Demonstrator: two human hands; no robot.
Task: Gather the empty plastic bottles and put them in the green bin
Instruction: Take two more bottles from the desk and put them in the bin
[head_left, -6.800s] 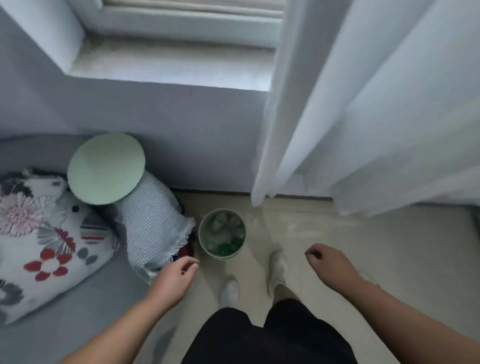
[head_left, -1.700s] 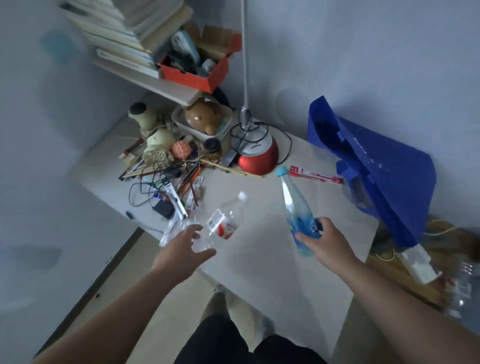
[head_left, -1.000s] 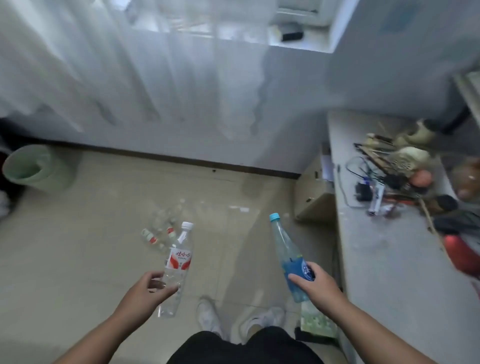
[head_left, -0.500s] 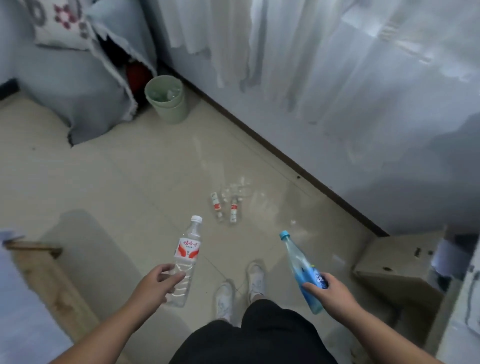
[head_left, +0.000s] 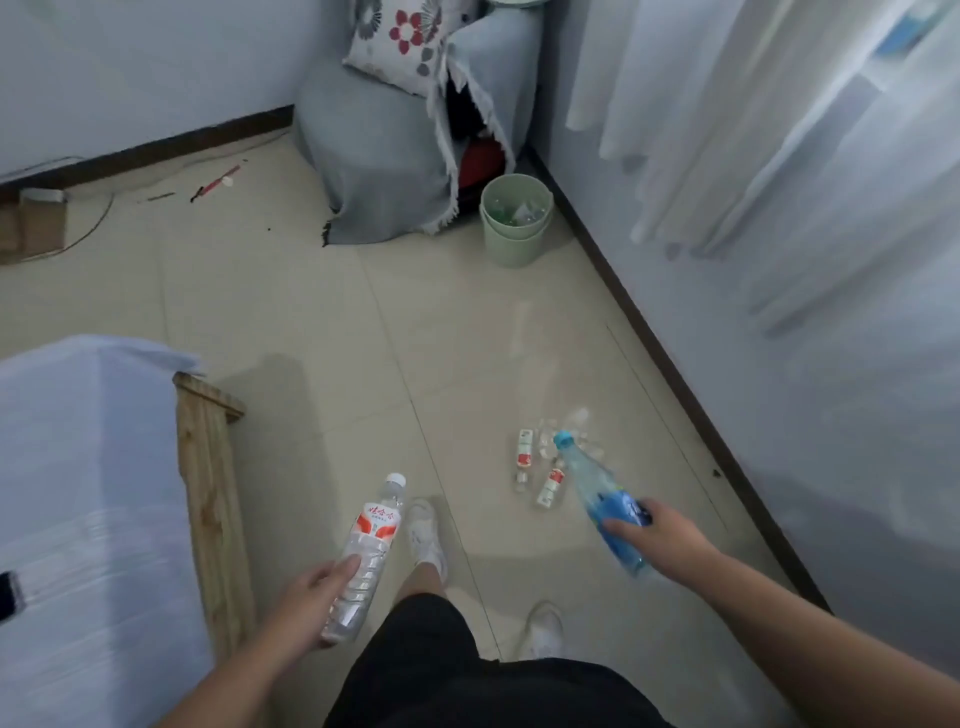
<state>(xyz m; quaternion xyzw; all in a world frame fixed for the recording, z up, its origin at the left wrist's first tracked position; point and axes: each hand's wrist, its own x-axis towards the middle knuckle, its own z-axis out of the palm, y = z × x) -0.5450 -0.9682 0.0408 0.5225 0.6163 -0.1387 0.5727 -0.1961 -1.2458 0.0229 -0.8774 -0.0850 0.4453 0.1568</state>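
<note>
My left hand (head_left: 311, 603) grips a clear bottle with a red-and-white label (head_left: 370, 545), white cap pointing up and away. In my right hand (head_left: 660, 535) is a blue-tinted bottle with a blue label (head_left: 597, 499), its blue cap tilted toward the upper left. The green bin (head_left: 515, 221) stands on the floor far ahead by the wall, with bottles inside it. Several small clear bottles with red labels (head_left: 540, 467) lie on the tiles just beyond my right hand.
A grey covered seat (head_left: 379, 171) with a flowered cushion (head_left: 402, 41) stands left of the bin. A bed with a wooden frame (head_left: 208, 493) is at my left. White curtains (head_left: 753, 130) hang along the right wall. Small items (head_left: 213, 184) lie on the far floor.
The view has swung further left, so the bin now sits ahead at upper middle. Both hands keep their bottles. The wooden bed frame has come into view at left.
</note>
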